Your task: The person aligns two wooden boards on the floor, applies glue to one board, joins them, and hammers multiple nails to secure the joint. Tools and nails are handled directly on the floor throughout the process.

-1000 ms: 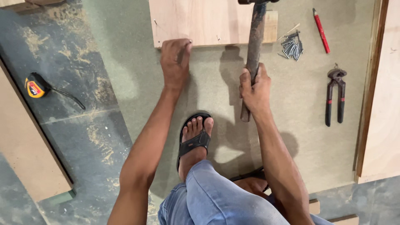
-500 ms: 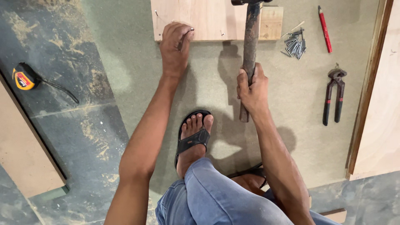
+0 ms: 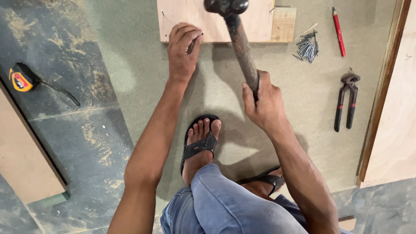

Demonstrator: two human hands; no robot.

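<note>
1. The large sheet of greenish board (image 3: 277, 112) on the floor carries the whole job; both hands work over it, and a tall plywood panel (image 3: 396, 130) lies well to the right of the right hand.
2. The pale wooden board (image 3: 203, 19) lies flat just beyond the left hand, with a small wooden block (image 3: 284, 24) butted against its right end. Judging by this, the pieces are already placed and the fastening is what remains.
3. The hammer (image 3: 240, 47) is gripped by the right hand (image 3: 264, 104), fingers clenched round the lower handle. Its dark head is raised above the board, up and to the left of that hand, so a blow looks ready but not landed.
4. The left hand (image 3: 182, 50) rests on the near edge of the board and pinches 1 nail (image 3: 196, 40) between thumb and fingertips. The nail stands nearly full length, so it appears barely started, if at all.
5. The pincers (image 3: 346, 102) lie untouched to the right of the right hand.
6. A yellow tape measure (image 3: 21, 79) sits well left of the left hand, which suggests measuring is done.
7. A red pencil (image 3: 338, 31) lies beyond the pincers.
8. A heap of loose nails (image 3: 307, 47) waits up and to the right of the right hand; many are still unused.
</note>
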